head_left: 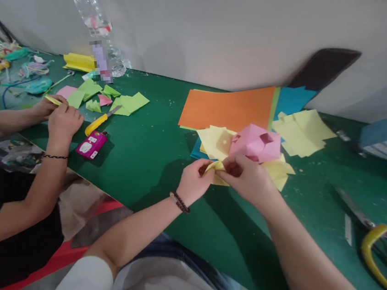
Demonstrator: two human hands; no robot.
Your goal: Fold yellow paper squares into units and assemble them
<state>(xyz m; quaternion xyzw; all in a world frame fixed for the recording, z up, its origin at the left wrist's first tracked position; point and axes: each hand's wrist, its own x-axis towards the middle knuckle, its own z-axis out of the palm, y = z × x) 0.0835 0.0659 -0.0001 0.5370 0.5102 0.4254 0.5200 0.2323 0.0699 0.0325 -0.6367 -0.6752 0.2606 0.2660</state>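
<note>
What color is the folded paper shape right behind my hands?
The folded paper shape is pink; it shows best in the head view.

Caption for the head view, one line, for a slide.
Two hands fold yellow paper beside a pink folded model on a green table.

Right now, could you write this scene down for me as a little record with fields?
left hand: pinching a folded yellow paper
right hand: pinching the same paper
behind the hands: pink folded paper shape
farther back: orange sheet
to the right: loose pale-yellow papers, scissors with yellow handles
to the left: another person's hands, magenta box, yellow cutter
surface: green tabletop
by the wall: clear plastic bottle
</note>
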